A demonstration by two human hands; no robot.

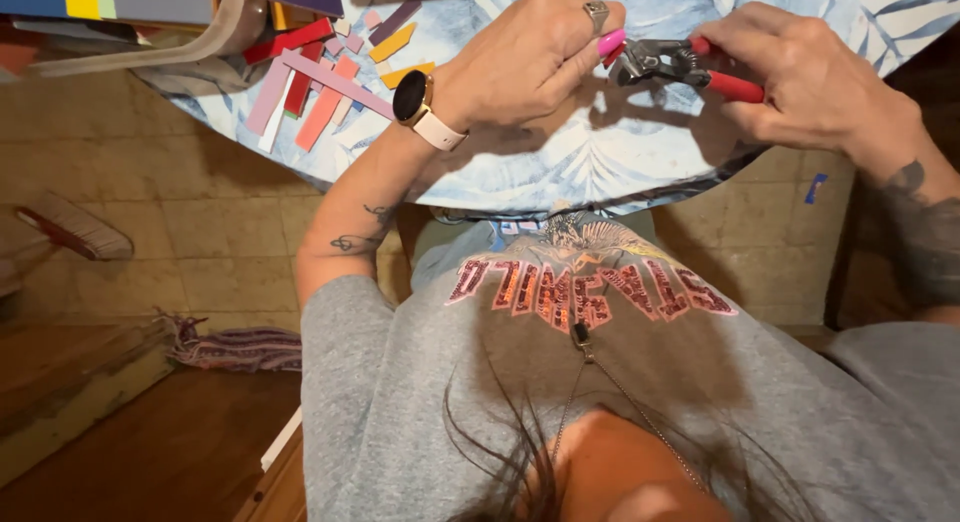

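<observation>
Fingers (575,57) of my left hand (520,57) pinch a small pink piece (611,42) at the nippers (680,67). My right hand (800,77) squeezes their red handles above the blue table (560,167).

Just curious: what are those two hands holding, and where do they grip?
Right hand grips red-handled metal nippers by the handles; left hand pinches a small pink piece at the jaws.

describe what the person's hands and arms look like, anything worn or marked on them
The left hand wears a silver ring, and its wrist has a round black-faced watch on a pale band. A thin line tattoo marks the left forearm. The right hand is bare, with a dark tattoo just past the wrist. Both upper arms are in loose grey sleeves.
</observation>
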